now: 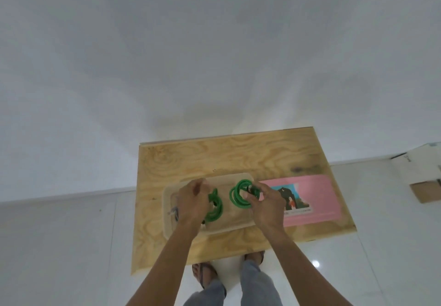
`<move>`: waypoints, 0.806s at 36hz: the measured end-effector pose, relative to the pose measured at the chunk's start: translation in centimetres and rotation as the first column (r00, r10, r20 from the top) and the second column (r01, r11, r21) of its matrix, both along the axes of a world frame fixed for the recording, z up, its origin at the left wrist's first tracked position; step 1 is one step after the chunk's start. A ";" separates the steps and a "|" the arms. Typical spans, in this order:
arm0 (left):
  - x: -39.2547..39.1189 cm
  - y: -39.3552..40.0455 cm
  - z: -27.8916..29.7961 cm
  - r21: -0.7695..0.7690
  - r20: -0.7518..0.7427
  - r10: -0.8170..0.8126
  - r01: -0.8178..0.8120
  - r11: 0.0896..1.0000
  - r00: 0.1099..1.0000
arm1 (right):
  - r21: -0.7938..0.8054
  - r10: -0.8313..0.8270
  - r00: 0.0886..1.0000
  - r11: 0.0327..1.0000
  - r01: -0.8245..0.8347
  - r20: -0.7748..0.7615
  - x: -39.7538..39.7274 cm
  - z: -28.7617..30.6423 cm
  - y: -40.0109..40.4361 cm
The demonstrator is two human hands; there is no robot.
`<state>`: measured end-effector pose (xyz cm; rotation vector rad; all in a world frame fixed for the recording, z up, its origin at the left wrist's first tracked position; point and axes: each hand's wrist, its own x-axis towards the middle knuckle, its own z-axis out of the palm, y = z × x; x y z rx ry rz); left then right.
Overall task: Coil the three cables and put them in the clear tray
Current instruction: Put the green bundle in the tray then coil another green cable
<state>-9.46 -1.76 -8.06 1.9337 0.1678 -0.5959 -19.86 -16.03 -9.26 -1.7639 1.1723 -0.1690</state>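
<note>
Nearest you, your 2 feet [254, 256] stand on the white tiled floor [59, 246], tucked just under the near edge of the plywood desk [238, 153]. Your forearms reach forward over that edge to the clear tray [167, 210], which sits on the near left part of the desk, its near rim a little way in from the desk's near edge.

Your left hand [191, 200] is over the left half of the tray, fingers curled down onto a green coiled cable [214, 210] that lies inside it. Whether it pinches the coil or only presses it, you cannot tell from here. Just left of that hand, a grey cable [173, 211] shows against the tray's left wall.

Your right hand [267, 204] grips a second green coil [241, 193] between thumb and fingers, at the tray's right end by the rim.

Just right of the tray lies a pink card [317, 198], reaching close to the desk's right edge. Beyond the tray, the far half of the desk is bare wood up to its far edge, which meets the white wall [214, 55]. A cardboard box [422, 174] stands on the floor far right, well apart.
</note>
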 end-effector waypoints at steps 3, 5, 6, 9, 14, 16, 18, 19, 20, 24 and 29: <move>0.7 1.5 0.0 0.135 0.210 0.047 -0.077 0.988 0.977 | -0.048 0.048 0.996 0.997 -0.052 -0.080 0.4 -0.7 0.6; 1.1 2.5 -0.5 0.216 0.312 0.048 -0.120 0.969 0.949 | -0.075 0.058 0.990 0.995 -0.068 -0.129 0.8 -1.3 1.3; 1.2 3.0 -0.9 0.262 0.327 0.035 -0.127 0.957 0.944 | -0.081 0.058 0.987 0.994 -0.071 -0.147 1.0 -1.6 1.6; 1.6 4.4 -2.3 0.426 0.251 -0.017 -0.095 0.900 0.968 | -0.101 0.091 0.977 0.988 -0.112 -0.195 1.3 -2.3 2.3; 1.4 5.7 -3.7 0.410 0.071 -0.004 -0.026 0.912 0.998 | -0.119 0.135 0.949 0.977 -0.174 -0.285 1.8 -2.9 2.9; 1.2 5.8 -4.0 0.365 0.032 0.015 -0.026 0.931 0.999 | -0.117 0.131 0.940 0.977 -0.176 -0.314 2.0 -3.6 3.1; 1.0 5.8 -4.1 0.348 0.011 0.020 -0.023 0.937 1.000 | -0.125 0.141 0.928 0.973 -0.194 -0.344 2.1 -4.1 3.1; 0.9 5.8 -4.2 0.347 0.006 0.020 -0.021 0.938 1.000 | -0.130 0.155 0.919 0.968 -0.215 -0.362 2.1 -4.2 3.1; 0.9 5.8 -4.2 0.345 0.005 0.018 -0.018 0.938 1.000 | -0.139 0.171 0.909 0.961 -0.239 -0.381 2.1 -4.3 3.1; 1.0 5.6 -4.3 0.332 0.005 0.003 -0.004 0.943 1.000 | -0.137 0.241 0.861 0.933 -0.332 -0.448 1.9 -4.6 3.0; 1.0 5.6 -4.5 0.328 0.004 -0.014 0.012 0.945 1.000 | -0.193 0.294 0.762 0.857 -0.477 -0.577 2.0 -4.0 2.9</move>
